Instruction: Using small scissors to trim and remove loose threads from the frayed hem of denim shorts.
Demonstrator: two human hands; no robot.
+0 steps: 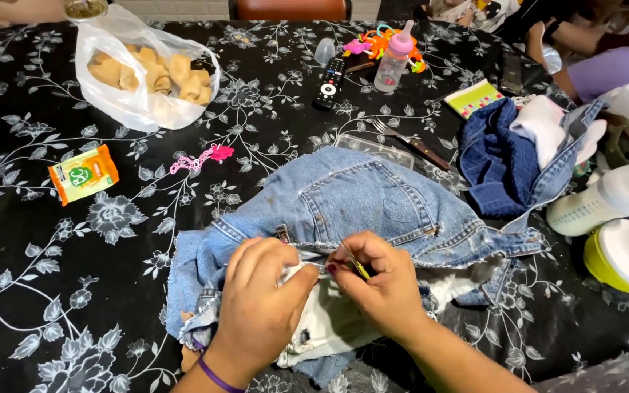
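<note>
Denim shorts (358, 200) lie spread on the tabletop (38, 291), directly ahead of both hands, waistband edge nearest the person. The waistband runs roughly left to right, tilting slightly down toward the right.

Right hand (384, 284): fingers pressed together, pinching a small thin yellow-handled tool (356, 266). Cannot tell its kind; it looks like a seam ripper or small scissors. The tool's long axis slants up and to the left, its tip meeting the waistband seam just left of the hand.

Left hand (260, 302): fingers curled down, pinching and holding the denim and the white lining (329, 327) beside the tool tip. Purple band (216, 377) on that wrist.

The two hands sit nearly touching, with the worked spot on the seam between them. The right hand is the nearer to the tool tip; the left holds the cloth just to its left.

Well apart on the tabletop: plastic bag of bread pieces (147, 73), small orange packet (83, 173), remote control (330, 82), baby bottle (394, 57), fork (405, 138), heap of blue cloth (504, 164).
</note>
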